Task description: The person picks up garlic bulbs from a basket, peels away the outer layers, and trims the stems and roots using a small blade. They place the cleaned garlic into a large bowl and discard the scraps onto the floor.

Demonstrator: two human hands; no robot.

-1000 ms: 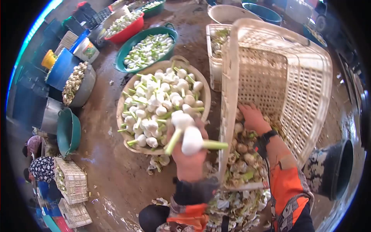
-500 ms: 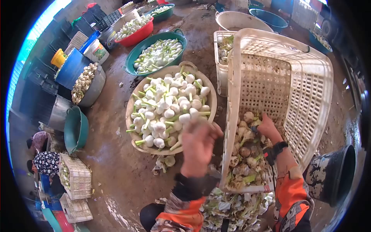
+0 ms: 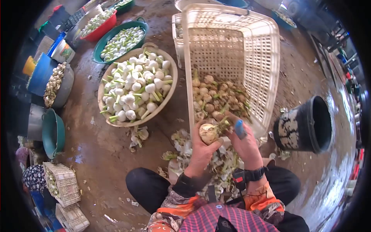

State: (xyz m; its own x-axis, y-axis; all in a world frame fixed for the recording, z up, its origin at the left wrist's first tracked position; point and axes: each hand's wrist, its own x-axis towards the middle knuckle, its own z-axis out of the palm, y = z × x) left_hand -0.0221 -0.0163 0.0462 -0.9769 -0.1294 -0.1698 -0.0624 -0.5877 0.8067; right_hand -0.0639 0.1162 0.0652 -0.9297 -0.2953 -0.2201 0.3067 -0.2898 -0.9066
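imo snug-cupped left hand [image 3: 201,151] best steadies the tan roundish garlic bulb [image 3: 208,133] by the boxy white plastic crate [image 3: 216,42], right hand [image 3: 245,146] grip I can't tell

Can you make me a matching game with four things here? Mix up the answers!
Things:
1. Bucket on the right
2. Pile of brownish bulbs
3. Held bulb
4. Beige basin

Matches:
A. Heaped with white bulbs
B. In the left hand
C. Black with pale patches
D. Inside the big crate

Right pairs: 1-C, 2-D, 3-B, 4-A.
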